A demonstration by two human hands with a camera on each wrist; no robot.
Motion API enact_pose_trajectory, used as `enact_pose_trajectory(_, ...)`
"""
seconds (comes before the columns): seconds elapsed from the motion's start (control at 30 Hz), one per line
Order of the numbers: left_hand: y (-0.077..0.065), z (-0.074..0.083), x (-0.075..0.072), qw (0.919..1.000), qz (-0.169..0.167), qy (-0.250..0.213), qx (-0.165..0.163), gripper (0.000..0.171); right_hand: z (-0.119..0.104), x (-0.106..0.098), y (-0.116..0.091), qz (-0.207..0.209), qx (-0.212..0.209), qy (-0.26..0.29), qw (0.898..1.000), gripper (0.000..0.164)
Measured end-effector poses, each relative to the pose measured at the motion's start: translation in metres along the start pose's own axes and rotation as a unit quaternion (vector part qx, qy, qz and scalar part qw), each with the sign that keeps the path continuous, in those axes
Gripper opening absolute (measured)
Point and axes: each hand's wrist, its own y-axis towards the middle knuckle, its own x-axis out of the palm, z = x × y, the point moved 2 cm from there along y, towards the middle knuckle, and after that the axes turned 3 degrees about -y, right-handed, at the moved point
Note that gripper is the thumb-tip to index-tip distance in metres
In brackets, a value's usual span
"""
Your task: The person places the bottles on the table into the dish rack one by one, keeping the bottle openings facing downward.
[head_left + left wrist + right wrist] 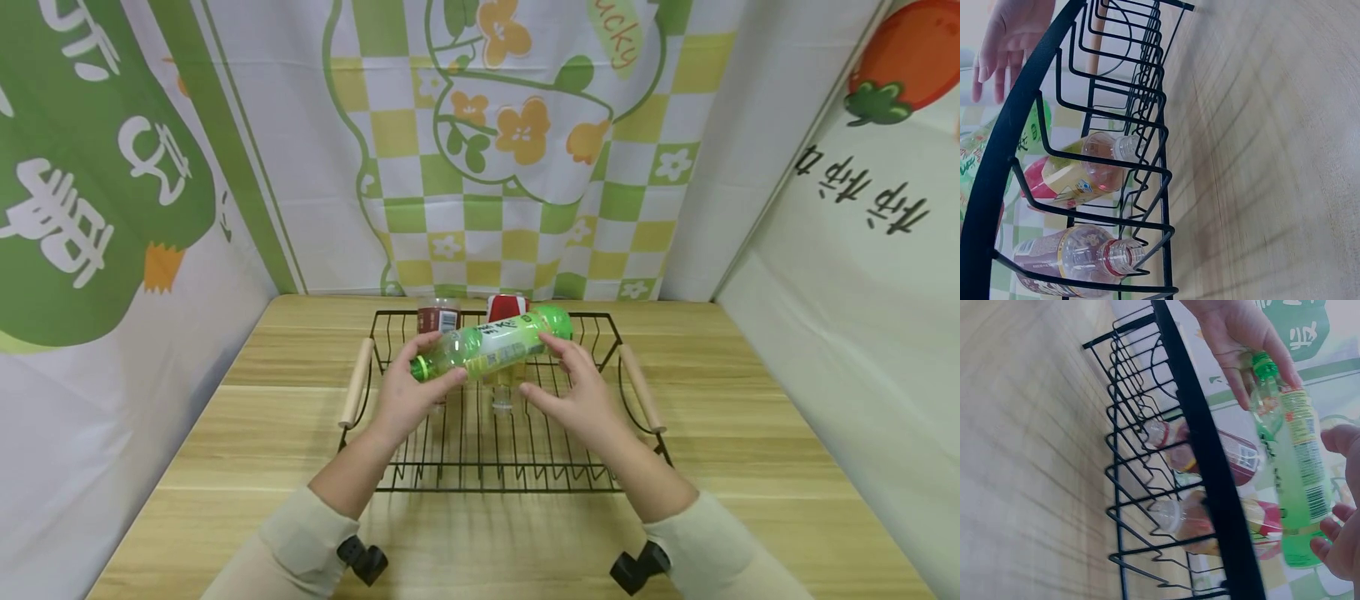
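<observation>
A clear plastic bottle (510, 340) with a green base and a green-and-white label is held tilted over the wire rack (498, 490). My left hand (401, 392) grips it by the capped neck, thumb in front and fingers behind. At its base, my right hand (588, 404) spreads its fingers, fingertips close to the green end, thumb well apart. Below lie two capless bottles in the rack, necks toward me. One has a dark red label (1238, 459); the other has a yellow and red label (1063, 178).
The black rack has wooden handles (356, 383) on both sides and stands on a wood-grain table (262, 467). Behind it hangs a checked, printed cloth (487, 242). White printed cloths (840, 292) flank the table left and right.
</observation>
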Motion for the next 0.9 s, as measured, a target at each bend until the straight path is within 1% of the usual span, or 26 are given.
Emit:
enact_pose_trajectory(0.1,0.000,0.001,0.000,0.9998,0.016,-0.014,0.005,0.068,0.004,0.006,-0.001,-0.012,0.037,0.048,0.998,0.069)
enact_pose_trajectory(0.2,-0.002,0.001,0.001,0.9994,0.027,-0.018,0.010,0.067,0.008,0.012,0.000,-0.025,0.061,0.092,0.994,0.064)
enact_pose_trajectory(0.33,-0.005,0.002,0.003,0.9992,0.031,-0.025,0.008,0.067,0.009,0.018,0.001,-0.041,0.089,0.130,0.987,0.067)
enact_pose_trajectory(0.43,-0.006,0.002,0.006,0.9988,0.030,-0.036,0.013,0.066,0.008,0.019,0.002,-0.047,0.092,0.160,0.982,0.073)
enact_pose_trajectory(0.53,-0.007,0.001,0.009,0.9985,0.024,-0.042,0.027,0.065,0.005,0.019,0.001,-0.044,0.084,0.184,0.978,0.077)
enact_pose_trajectory(0.67,-0.008,0.000,0.012,0.9992,0.006,-0.020,0.035,0.067,0.003,0.021,0.002,-0.030,0.076,0.205,0.975,0.081)
enact_pose_trajectory(0.77,-0.010,-0.001,0.015,0.9993,-0.008,0.002,0.035,0.069,0.002,0.022,0.002,-0.020,0.074,0.212,0.974,0.083)
enact_pose_trajectory(0.9,-0.012,-0.003,0.019,0.9989,-0.032,0.012,0.032,0.070,-0.002,0.024,0.003,-0.009,0.074,0.230,0.970,0.087)
